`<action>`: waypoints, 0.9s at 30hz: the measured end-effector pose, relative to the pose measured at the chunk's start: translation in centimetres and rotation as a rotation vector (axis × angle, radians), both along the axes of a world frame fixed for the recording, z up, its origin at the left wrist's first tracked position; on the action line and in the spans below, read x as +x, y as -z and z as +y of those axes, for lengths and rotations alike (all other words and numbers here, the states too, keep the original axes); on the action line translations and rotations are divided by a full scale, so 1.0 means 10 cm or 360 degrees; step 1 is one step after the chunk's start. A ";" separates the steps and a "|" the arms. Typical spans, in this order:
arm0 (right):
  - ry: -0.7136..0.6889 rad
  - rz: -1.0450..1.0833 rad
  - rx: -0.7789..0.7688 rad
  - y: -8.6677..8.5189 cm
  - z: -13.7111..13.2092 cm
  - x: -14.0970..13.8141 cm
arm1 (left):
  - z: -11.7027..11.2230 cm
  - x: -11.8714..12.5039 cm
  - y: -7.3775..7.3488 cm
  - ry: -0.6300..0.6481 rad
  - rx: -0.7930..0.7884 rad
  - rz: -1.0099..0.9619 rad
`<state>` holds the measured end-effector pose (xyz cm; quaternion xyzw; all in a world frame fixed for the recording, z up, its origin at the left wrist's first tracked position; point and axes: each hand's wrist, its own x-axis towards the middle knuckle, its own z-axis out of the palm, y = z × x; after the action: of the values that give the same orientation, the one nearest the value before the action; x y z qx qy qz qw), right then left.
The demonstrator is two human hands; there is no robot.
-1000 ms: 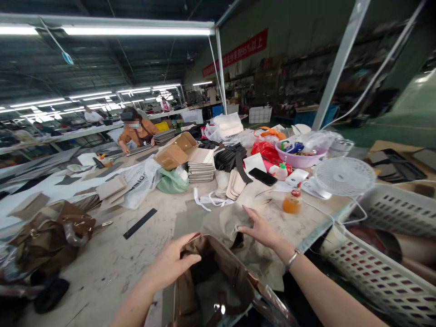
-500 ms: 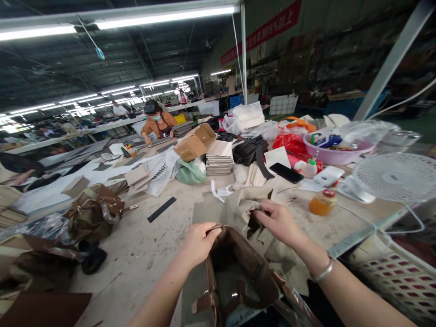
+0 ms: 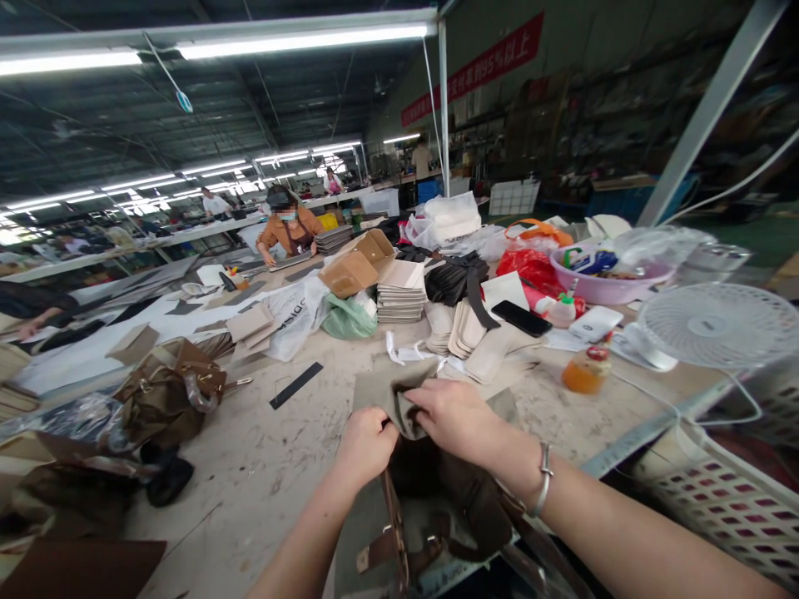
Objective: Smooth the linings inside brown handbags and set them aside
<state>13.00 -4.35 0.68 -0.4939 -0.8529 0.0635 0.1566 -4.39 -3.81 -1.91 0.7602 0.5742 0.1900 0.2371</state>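
Note:
A brown bag with straps and small metal fittings stands at the table's near edge, its opening facing up toward me. My left hand pinches the bag's far rim. Grey-green lining cloth is bunched at that rim, and my right hand grips it with bent fingers, close beside the left. A bracelet circles my right wrist. The bag's inside is dark and partly covered by my right hand and forearm.
Left lie another brown bag and a black strip. Beyond are stacked beige panels, a phone, an orange jar, a white fan and a pink basin. A co-worker sits across the table.
My right hand has moved left and closer to my left hand, bringing the lining cloth over to the bag's rim. My left hand stays at the rim.

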 end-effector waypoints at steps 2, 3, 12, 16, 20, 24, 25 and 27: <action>-0.0070 -0.0161 0.0063 0.02 -0.02 -0.03 | 0.01 0.00 0.01 -0.0007 0.0003 0.0008; -0.0100 -0.0216 0.0102 0.03 -0.03 -0.04 | 0.01 0.00 0.01 -0.0013 0.0003 0.0011; 0.0071 0.0427 -0.0092 0.16 0.02 -0.08 | 0.01 0.01 -0.01 -0.0026 -0.0013 -0.0033; 0.0313 0.0758 -0.0167 0.32 0.05 0.00 | -0.01 0.01 -0.01 0.0012 -0.0021 -0.0111; 0.0437 0.1110 -0.0279 0.52 0.09 0.15 | -0.04 0.00 -0.01 0.0050 -0.0028 -0.0174; 0.0433 0.1225 -0.0313 0.53 0.09 0.28 | -0.04 0.01 -0.01 0.0029 -0.0017 -0.0136; 0.0430 0.1226 -0.0316 0.49 0.08 0.30 | -0.04 0.02 0.00 0.0031 -0.0021 -0.0145; 0.0330 0.1137 -0.0283 0.37 0.04 0.29 | -0.03 0.03 0.00 0.0039 -0.0026 -0.0162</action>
<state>15.92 -3.92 -3.02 -0.5359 -0.6814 0.2891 0.4062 -4.14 -4.15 -1.89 0.7545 0.5537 0.2209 0.2745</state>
